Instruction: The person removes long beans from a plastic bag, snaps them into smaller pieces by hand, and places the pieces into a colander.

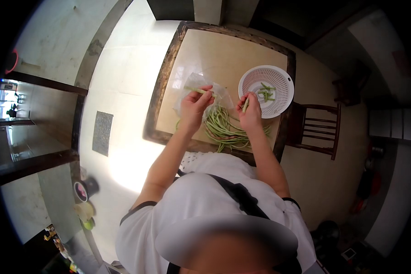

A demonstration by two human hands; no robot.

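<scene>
Over the table, my left hand point(197, 104) is closed on a long green bean point(192, 88), whose end sticks out to the left past the fingers. My right hand point(250, 112) pinches a short piece of green bean point(245, 105) near the colander's lower left rim. Between and below the hands lies a heap of long green beans point(224, 129) at the table's near edge. A white plastic colander point(281, 107) at the right holds several short bean pieces point(266, 92). Behind my left hand, a clear plastic bag point(197, 80) is spread on the tabletop.
The square table point(233, 43) has a dark, rough wooden border. A wooden chair point(322, 127) stands against its right side. On the floor at the left are a grey mat point(102, 133) and a dark bucket point(91, 186). A doorway opens at the far left.
</scene>
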